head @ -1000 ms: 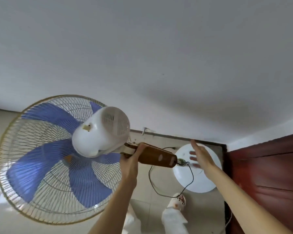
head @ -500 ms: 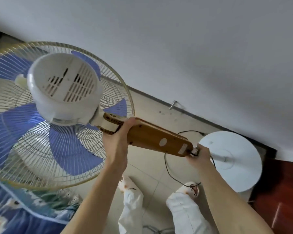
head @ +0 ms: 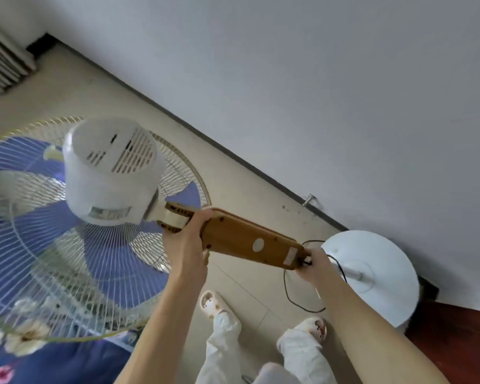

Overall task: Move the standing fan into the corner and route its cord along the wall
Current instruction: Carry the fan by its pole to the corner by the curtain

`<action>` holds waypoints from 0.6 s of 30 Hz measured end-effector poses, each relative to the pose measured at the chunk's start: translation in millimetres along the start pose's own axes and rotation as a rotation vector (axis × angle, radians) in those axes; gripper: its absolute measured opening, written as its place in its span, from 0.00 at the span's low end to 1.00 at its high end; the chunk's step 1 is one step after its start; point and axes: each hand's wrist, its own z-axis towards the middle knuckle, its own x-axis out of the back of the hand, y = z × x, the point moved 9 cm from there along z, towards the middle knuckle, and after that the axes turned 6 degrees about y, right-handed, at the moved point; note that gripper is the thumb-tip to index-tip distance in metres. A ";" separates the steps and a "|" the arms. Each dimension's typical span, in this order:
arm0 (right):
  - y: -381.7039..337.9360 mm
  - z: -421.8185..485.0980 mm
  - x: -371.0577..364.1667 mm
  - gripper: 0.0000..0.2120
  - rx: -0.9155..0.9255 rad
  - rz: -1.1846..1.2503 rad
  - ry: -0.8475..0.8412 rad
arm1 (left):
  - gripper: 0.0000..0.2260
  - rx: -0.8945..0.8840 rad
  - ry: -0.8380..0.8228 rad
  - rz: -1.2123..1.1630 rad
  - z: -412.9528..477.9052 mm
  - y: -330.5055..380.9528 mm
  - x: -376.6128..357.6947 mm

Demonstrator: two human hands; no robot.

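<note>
My left hand [head: 189, 239] is wrapped around the upper end of the fan's brown control box [head: 250, 239], just below the white motor [head: 108, 173], and my right hand [head: 316, 266] is closed around the lower end where the pole and the black cord [head: 291, 295] come out. The fan head [head: 75, 228] leans toward the left over a flowered blanket [head: 25, 364], while the round white base [head: 377, 275] sits on the tile floor close to the wall [head: 316, 92], beside a dark red door [head: 455, 342]. I judge I'm steadying it into the corner now; best to keep both grips firm, bring the head upright over the base, and mind the cord looping by my slippers [head: 214, 303] so I don't tread on it
</note>
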 end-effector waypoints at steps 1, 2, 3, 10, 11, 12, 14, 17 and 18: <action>3.3 -16.3 -14.7 0.13 0.008 -0.032 -0.011 | 0.27 -0.015 -0.006 -0.025 4.7 20.6 9.4; 6.6 -33.5 -35.8 0.12 0.028 -0.073 -0.030 | 0.26 -0.038 -0.006 -0.057 11.7 44.9 23.8; 10.1 -49.0 -56.3 0.10 0.040 -0.085 -0.056 | 0.23 -0.057 0.002 -0.086 20.0 65.4 37.0; 67.7 -140.5 -194.4 0.07 -0.131 -0.044 0.018 | 0.14 -0.130 0.183 -0.279 80.1 183.3 161.1; 74.0 -148.3 -213.6 0.08 -0.134 -0.051 0.006 | 0.17 -0.129 0.214 -0.311 87.0 194.3 176.0; 78.8 -152.3 -230.6 0.10 -0.127 -0.058 0.007 | 0.19 -0.120 0.248 -0.330 92.3 202.9 188.2; 88.4 -162.4 -270.1 0.11 -0.119 -0.105 -0.003 | 0.16 -0.128 0.314 -0.370 104.3 225.0 214.3; 97.7 -176.5 -329.6 0.06 -0.095 -0.173 -0.024 | 0.15 -0.147 0.393 -0.411 122.5 256.9 244.9; 101.0 -180.2 -350.5 0.06 -0.102 -0.193 -0.036 | 0.15 -0.158 0.416 -0.429 129.7 268.9 254.7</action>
